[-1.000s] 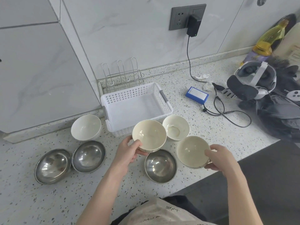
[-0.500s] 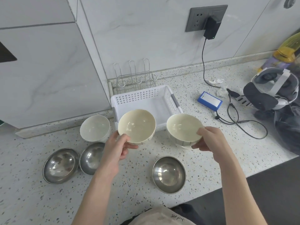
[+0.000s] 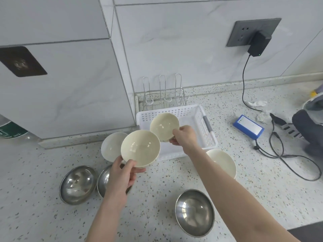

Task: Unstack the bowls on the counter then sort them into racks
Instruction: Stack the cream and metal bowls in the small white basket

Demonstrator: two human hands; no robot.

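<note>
The unstacking looks done, as far as can be judged: every bowl in view is single, none nested in another; the sorting has barely begun, since neither rack holds a bowl resting in it yet

The right hand (image 3: pixel 182 135) pinches the rim of a cream bowl (image 3: pixel 164 126), thumb inside and fingers under, and holds it tilted over the white plastic basket (image 3: pixel 208 130), above the basket floor and not set down; the left hand (image 3: pixel 122 172) grips a second cream bowl (image 3: pixel 140 148) by its near edge, raised above the table (image 3: pixel 35 172) just in front of the basket's left corner

On the table a white bowl (image 3: pixel 110 145) stands to the left of the basket, partly hidden behind the left-hand bowl; another cream bowl (image 3: pixel 222 161) sits to the right, partly behind the right forearm; three steel bowls remain untouched: one far left (image 3: pixel 77 184), one beside it (image 3: pixel 103 179) mostly covered by the left hand, one nearer the front edge (image 3: pixel 194 212)

The wire rack (image 3: pixel 163 91) behind the basket stands bare; my guess is the pale bowls go in the basket and the steel ones in the wire rack, though nothing shown confirms that split; seven bowls are left to place
</note>
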